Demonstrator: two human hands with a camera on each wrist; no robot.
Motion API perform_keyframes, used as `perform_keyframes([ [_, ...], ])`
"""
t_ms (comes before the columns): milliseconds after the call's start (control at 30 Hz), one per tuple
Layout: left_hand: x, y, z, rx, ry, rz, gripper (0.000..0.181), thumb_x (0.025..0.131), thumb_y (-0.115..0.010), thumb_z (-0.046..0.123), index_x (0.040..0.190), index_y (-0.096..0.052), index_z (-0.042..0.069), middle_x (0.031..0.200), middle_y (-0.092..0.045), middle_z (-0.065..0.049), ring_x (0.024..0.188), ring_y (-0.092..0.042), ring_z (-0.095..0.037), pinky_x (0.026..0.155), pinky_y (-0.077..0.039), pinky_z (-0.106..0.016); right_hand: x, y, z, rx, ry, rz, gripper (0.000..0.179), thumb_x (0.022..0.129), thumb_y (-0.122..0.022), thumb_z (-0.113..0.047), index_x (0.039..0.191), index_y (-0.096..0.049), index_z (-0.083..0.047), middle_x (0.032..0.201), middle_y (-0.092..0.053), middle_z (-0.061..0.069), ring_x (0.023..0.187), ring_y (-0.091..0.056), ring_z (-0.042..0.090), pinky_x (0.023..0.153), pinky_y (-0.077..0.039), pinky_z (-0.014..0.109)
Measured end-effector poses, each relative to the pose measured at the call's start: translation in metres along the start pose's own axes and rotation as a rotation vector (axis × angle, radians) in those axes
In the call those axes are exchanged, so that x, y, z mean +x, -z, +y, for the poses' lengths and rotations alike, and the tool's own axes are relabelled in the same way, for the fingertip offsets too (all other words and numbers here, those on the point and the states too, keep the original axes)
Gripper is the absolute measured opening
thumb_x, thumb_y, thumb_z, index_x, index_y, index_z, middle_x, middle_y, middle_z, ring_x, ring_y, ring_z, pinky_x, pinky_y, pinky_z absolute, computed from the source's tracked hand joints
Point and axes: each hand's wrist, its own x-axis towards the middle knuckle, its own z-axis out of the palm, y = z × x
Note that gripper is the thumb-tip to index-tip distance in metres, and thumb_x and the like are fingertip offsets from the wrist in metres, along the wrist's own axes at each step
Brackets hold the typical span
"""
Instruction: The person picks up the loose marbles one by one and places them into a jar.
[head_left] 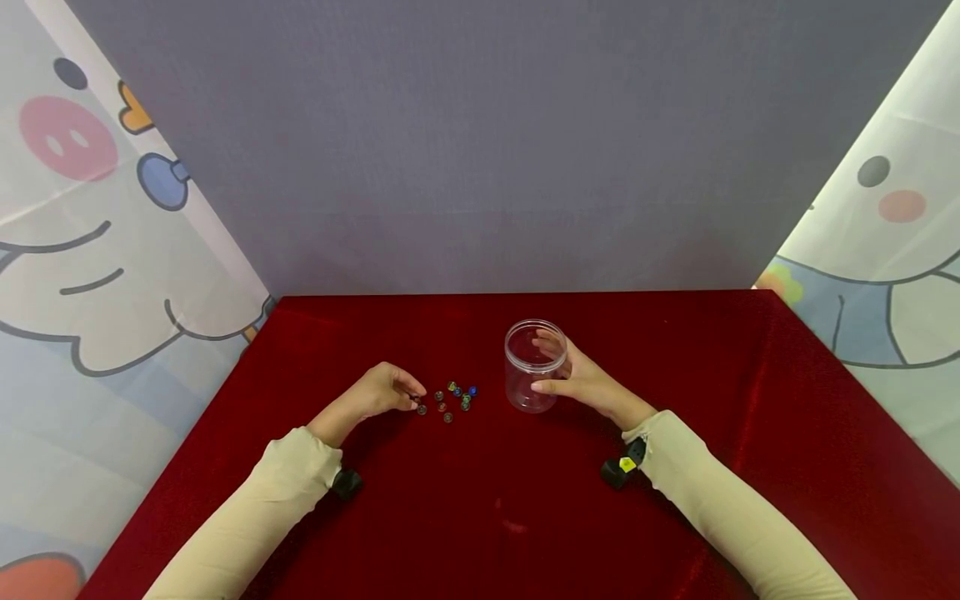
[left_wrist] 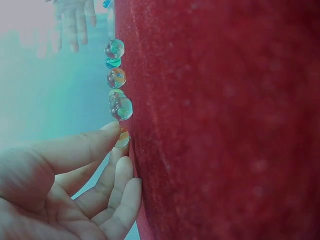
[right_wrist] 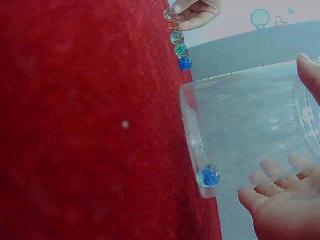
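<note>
With thumb and index finger, my left hand [head_left: 384,390] pinches a small glass marble [left_wrist: 123,138] that has an orange-yellow swirl, low over the red cloth. Several loose marbles lie just right of those fingertips, among them a blue marble [head_left: 472,390]. My right hand [head_left: 588,385] holds a clear, lidless jar [head_left: 521,385] from its right side, thumb at the front and fingers behind. The jar is upright. In the right wrist view, a blue-swirled marble [right_wrist: 209,176] shows through the wall at the jar's base, seemingly inside.
Red velvety cloth [head_left: 480,517] covers the table. A grey panel [head_left: 480,167] rises behind its far edge, and cartoon-printed curtains [head_left: 67,275] hang at both sides. Each wrist wears a small black device [head_left: 347,483].
</note>
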Motion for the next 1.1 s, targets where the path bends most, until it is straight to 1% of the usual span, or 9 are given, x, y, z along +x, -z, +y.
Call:
perform_keyframes([
  [233,-0.003,0.004,-0.001,0.002,-0.048,-0.004,0.015,0.083,-0.069,0.000,0.097,-0.072,-0.001,0.098,-0.069,-0.011,0.083,-0.063,-0.018,0.073,-0.053,-0.032,0.000,0.000,0.002,0.003,-0.002,-0.002,0.091,0.080,-0.076,-0.015,0.149,-0.016,-0.009,0.151,-0.025,0.017,0.141,-0.019,0.034,0.110,-0.018,0.056],
  [433,-0.005,0.008,0.002,0.050,-0.055,0.000,0.015,0.085,-0.069,0.009,0.099,-0.073,0.003,0.102,-0.068,-0.008,0.091,-0.062,-0.021,0.078,-0.052,-0.036,-0.001,-0.001,0.002,-0.003,-0.013,0.004,0.090,0.080,-0.076,-0.017,0.148,-0.018,-0.013,0.151,-0.026,0.014,0.141,-0.021,0.031,0.110,-0.019,0.055],
  [533,-0.005,0.009,0.003,0.055,-0.062,0.001,0.015,0.086,-0.069,0.011,0.099,-0.073,0.004,0.103,-0.068,-0.008,0.095,-0.061,-0.023,0.080,-0.051,-0.037,-0.001,-0.001,0.001,-0.005,-0.012,0.003,0.090,0.080,-0.076,-0.016,0.148,-0.018,-0.013,0.151,-0.026,0.014,0.140,-0.021,0.030,0.110,-0.020,0.055],
  [700,-0.005,0.011,0.007,0.036,-0.074,0.002,0.016,0.087,-0.068,0.011,0.100,-0.072,0.004,0.103,-0.069,-0.007,0.096,-0.060,-0.022,0.081,-0.050,-0.037,0.000,-0.001,0.000,-0.005,-0.013,0.007,0.090,0.080,-0.076,-0.015,0.148,-0.018,-0.012,0.151,-0.026,0.015,0.140,-0.022,0.031,0.110,-0.020,0.055],
  [900,-0.004,0.011,0.011,0.011,-0.098,0.008,0.018,0.088,-0.067,0.013,0.102,-0.072,0.003,0.100,-0.070,-0.007,0.091,-0.061,-0.019,0.077,-0.051,-0.034,0.000,0.000,-0.001,-0.008,-0.019,0.012,0.091,0.079,-0.076,-0.016,0.148,-0.018,-0.012,0.151,-0.026,0.015,0.140,-0.022,0.031,0.110,-0.019,0.055],
  [1100,-0.002,0.009,0.013,-0.005,-0.122,0.023,0.021,0.088,-0.067,0.015,0.104,-0.071,0.002,0.101,-0.069,-0.008,0.091,-0.061,-0.018,0.076,-0.050,-0.031,0.000,0.001,-0.001,-0.013,-0.017,0.004,0.090,0.080,-0.076,-0.017,0.148,-0.018,-0.012,0.151,-0.026,0.015,0.140,-0.021,0.032,0.110,-0.019,0.055],
])
